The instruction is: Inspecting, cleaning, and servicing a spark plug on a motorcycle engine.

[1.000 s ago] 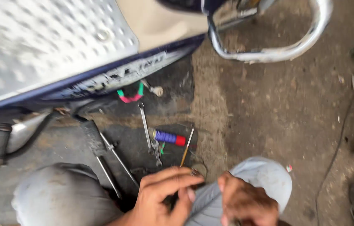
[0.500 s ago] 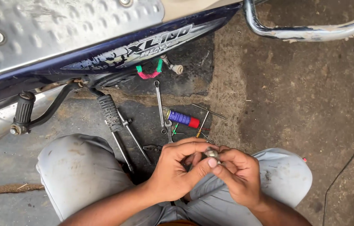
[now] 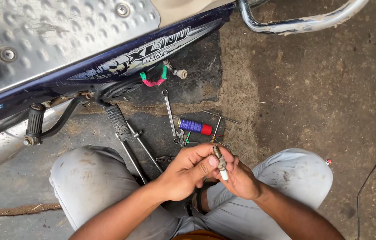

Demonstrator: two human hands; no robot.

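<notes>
A spark plug (image 3: 220, 162) with a white insulator end and a dirty metal tip is held upright between both hands above my knees. My left hand (image 3: 188, 171) pinches it with thumb and fingers. My right hand (image 3: 240, 180) grips it from the other side, low on the plug. On the ground just beyond the hands lie a wrench (image 3: 169, 111), a blue and red spray can (image 3: 194, 126) and a thin metal rod (image 3: 220, 117).
A dark blue motorcycle body (image 3: 108, 62) with a silver footboard (image 3: 54, 35) fills the top left. Its footpeg (image 3: 34, 124), kick lever and spring (image 3: 116, 120) hang low. A chrome guard bar (image 3: 303, 22) crosses the top right. A black cable (image 3: 374, 169) runs along the dirt at right.
The view has swung down and settled over my lap. Both hands came together and lifted the spark plug upright, so its white end shows.
</notes>
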